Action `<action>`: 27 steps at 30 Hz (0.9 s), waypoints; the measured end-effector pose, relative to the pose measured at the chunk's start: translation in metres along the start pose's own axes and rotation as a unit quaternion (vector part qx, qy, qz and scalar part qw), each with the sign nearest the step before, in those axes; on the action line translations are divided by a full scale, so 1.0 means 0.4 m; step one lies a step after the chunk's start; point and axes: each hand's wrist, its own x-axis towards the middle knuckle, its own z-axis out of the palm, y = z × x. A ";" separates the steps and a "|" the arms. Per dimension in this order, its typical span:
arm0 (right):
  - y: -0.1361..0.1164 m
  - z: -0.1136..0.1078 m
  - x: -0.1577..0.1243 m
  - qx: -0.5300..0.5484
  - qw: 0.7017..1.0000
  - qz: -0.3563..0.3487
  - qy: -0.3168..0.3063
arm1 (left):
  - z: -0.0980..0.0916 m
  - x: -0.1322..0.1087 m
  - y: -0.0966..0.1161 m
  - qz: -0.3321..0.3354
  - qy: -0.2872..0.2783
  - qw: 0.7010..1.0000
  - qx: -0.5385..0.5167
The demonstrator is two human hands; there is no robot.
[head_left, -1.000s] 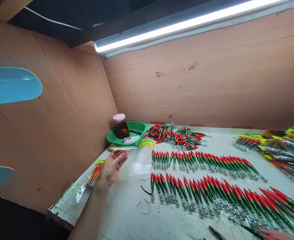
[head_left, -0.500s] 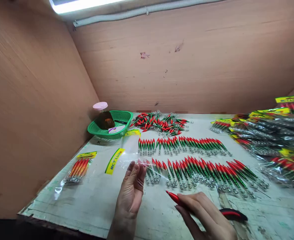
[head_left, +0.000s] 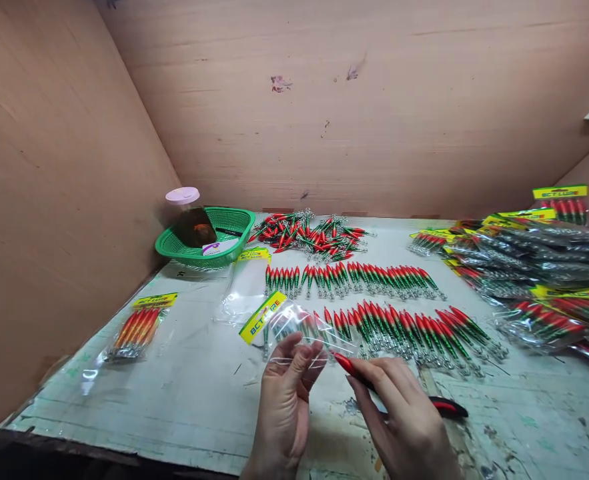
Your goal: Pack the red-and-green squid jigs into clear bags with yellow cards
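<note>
My left hand (head_left: 284, 400) pinches the open end of a clear plastic bag (head_left: 294, 327) with a yellow header card, held just above the table. My right hand (head_left: 404, 420) is closed on a red-and-green fishing lure (head_left: 347, 365), its red tip pointing at the bag's mouth. Behind the hands, two rows of the same lures (head_left: 404, 327) lie side by side on the table (head_left: 174, 393), and a loose heap of lures (head_left: 309, 235) sits farther back.
A green basket (head_left: 234, 220) with a pink-lidded jar (head_left: 187, 213) stands at the back left. A filled bag of orange lures (head_left: 137, 328) lies at the left. Packed bags (head_left: 539, 267) pile at the right. Empty bags (head_left: 241, 287) lie near the basket. Wooden walls enclose the bench.
The view has dropped toward the table. My left hand picked up the clear bag and brought it to the middle. My right hand came in holding a lure toward the bag.
</note>
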 end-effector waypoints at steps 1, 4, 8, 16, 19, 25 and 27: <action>0.000 0.000 0.002 0.000 1.000 -0.003 -0.006 | 0.000 -0.004 -0.006 0.002 -0.009 1.000 0.012; -0.004 -0.007 0.008 0.011 1.000 -0.010 -0.016 | 0.000 -0.011 -0.014 0.015 -0.017 0.999 0.035; -0.010 -0.020 0.021 0.023 1.000 -0.007 0.003 | -0.004 -0.014 -0.014 0.006 -0.014 0.998 0.067; -0.018 -0.025 0.039 0.003 1.000 -0.029 -0.011 | 0.003 -0.026 -0.024 -0.056 -0.057 0.988 0.128; -0.007 -0.027 0.034 -0.013 0.998 -0.048 -0.041 | 0.005 -0.029 -0.025 -0.079 -0.077 0.985 0.134; 0.003 -0.019 0.058 -0.045 0.993 -0.080 -0.081 | 0.002 -0.016 -0.045 -0.103 -0.061 0.990 0.078; 0.000 -0.026 0.071 -0.050 0.993 -0.081 -0.076 | 0.004 -0.008 -0.052 -0.107 -0.057 0.992 0.042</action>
